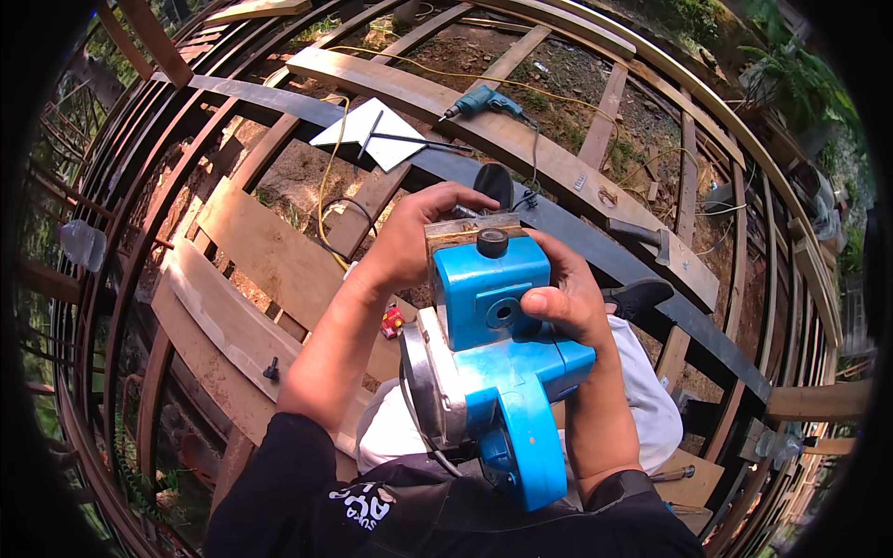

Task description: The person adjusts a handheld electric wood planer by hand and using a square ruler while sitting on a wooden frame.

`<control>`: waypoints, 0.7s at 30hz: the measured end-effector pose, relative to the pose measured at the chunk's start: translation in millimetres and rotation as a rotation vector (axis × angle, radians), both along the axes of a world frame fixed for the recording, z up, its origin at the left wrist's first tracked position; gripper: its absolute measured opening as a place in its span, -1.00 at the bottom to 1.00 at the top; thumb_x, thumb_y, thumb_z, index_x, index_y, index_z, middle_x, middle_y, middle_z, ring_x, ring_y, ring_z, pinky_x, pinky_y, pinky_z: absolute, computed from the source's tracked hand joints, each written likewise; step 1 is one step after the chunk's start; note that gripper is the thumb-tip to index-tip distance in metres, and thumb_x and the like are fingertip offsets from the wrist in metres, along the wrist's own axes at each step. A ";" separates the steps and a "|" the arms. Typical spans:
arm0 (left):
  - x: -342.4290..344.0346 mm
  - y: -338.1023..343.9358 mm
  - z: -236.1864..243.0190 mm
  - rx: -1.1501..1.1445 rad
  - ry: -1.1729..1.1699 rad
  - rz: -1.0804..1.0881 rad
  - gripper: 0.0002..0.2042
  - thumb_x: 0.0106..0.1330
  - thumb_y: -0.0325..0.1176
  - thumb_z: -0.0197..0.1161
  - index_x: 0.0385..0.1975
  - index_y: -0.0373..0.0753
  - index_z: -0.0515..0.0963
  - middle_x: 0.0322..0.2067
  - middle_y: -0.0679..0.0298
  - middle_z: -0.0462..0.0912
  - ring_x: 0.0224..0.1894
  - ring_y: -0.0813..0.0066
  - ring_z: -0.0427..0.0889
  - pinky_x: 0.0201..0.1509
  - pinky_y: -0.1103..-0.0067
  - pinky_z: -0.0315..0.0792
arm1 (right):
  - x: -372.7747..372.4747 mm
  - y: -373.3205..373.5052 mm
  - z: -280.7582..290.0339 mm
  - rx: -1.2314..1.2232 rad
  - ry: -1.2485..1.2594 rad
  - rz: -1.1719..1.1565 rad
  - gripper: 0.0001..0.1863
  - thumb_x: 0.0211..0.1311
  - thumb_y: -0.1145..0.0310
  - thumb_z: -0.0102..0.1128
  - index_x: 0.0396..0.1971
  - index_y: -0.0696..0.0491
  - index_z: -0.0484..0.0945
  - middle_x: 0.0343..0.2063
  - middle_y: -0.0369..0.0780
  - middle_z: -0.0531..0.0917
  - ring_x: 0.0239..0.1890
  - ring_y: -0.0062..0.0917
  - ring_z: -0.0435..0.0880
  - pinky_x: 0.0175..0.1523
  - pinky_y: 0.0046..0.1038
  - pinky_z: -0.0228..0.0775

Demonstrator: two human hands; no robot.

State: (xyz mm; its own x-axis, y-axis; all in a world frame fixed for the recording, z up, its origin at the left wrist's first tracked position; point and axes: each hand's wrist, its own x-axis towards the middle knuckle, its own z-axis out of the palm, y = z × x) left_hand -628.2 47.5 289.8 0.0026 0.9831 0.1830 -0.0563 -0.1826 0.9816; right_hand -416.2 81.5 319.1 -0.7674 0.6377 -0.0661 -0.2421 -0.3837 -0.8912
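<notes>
I hold a blue power tool, by its look a belt sander (521, 381), upright in front of my body. A black round knob sits on its upper part, and a worn brown band shows at its top end. My left hand (414, 228) is closed around the top left side, its fingers partly hidden behind the tool. On the other side my right hand (569, 293) grips the blue housing, with the thumb across its face. Close beyond the fingers lies a dark rounded object (494, 184) I cannot make out.
Across the beams lie wooden planks (270, 251) with gaps between them. A teal drill (488, 102) rests on a long board, near a hatchet-like tool (642, 232). White sheets (391, 135) with dark rods, a yellow cord (324, 200) and a small red object (392, 321) lie left.
</notes>
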 end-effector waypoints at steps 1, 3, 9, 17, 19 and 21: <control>-0.5 2.6 2.9 0.088 0.159 0.010 -0.62 0.10 -0.46 0.38 -0.06 -0.33 0.54 -0.18 0.22 0.62 -0.19 0.54 0.61 -0.06 0.61 0.48 | 1.4 1.1 -3.2 -0.005 0.006 -0.001 -0.17 -0.21 0.28 0.51 0.13 0.26 0.36 0.00 -0.11 0.53 0.01 -0.43 0.56 0.14 -0.40 0.37; -0.6 3.9 4.9 0.176 0.320 0.020 -0.63 0.09 -0.46 0.38 -0.06 -0.33 0.55 -0.18 0.23 0.62 -0.21 0.56 0.61 -0.07 0.61 0.47 | 2.6 1.4 -4.3 -0.011 0.015 -0.002 -0.16 -0.21 0.27 0.52 0.13 0.26 0.36 0.01 -0.11 0.53 0.01 -0.43 0.56 0.14 -0.40 0.37; 5.8 0.0 0.6 0.150 0.087 -0.028 -0.62 0.09 -0.45 0.40 -0.07 -0.35 0.55 -0.22 0.24 0.65 -0.21 0.59 0.61 -0.08 0.63 0.48 | 4.2 0.0 -5.7 -0.032 0.091 0.026 -0.16 -0.21 0.29 0.53 0.13 0.27 0.36 0.02 -0.10 0.53 0.03 -0.42 0.54 0.17 -0.39 0.34; 15.9 -1.7 -2.0 -0.064 -0.116 -0.042 -0.52 0.05 -0.43 0.44 0.00 -0.36 0.49 -0.20 0.19 0.66 -0.20 0.57 0.63 -0.08 0.60 0.51 | 6.7 -0.3 -6.0 -0.029 0.070 -0.005 -0.17 -0.22 0.30 0.53 0.13 0.26 0.36 0.00 -0.10 0.54 0.01 -0.43 0.55 0.16 -0.40 0.35; 20.6 -8.6 2.0 -0.064 -0.132 -0.031 -0.49 0.07 -0.40 0.42 0.04 -0.37 0.45 -0.15 0.15 0.63 -0.14 0.54 0.61 -0.02 0.58 0.49 | 6.4 -0.5 -8.2 -0.050 0.073 -0.007 -0.17 -0.21 0.30 0.53 0.13 0.26 0.37 -0.01 -0.11 0.55 0.00 -0.43 0.56 0.16 -0.40 0.36; 20.6 -17.7 -0.4 -0.062 -0.151 -0.020 -0.46 0.10 -0.36 0.40 0.08 -0.39 0.41 -0.09 0.12 0.60 -0.08 0.52 0.59 0.04 0.55 0.46 | 6.1 -2.2 -8.4 -0.069 0.073 -0.008 -0.18 -0.21 0.29 0.53 0.13 0.26 0.37 -0.02 -0.11 0.55 -0.01 -0.44 0.56 0.15 -0.40 0.36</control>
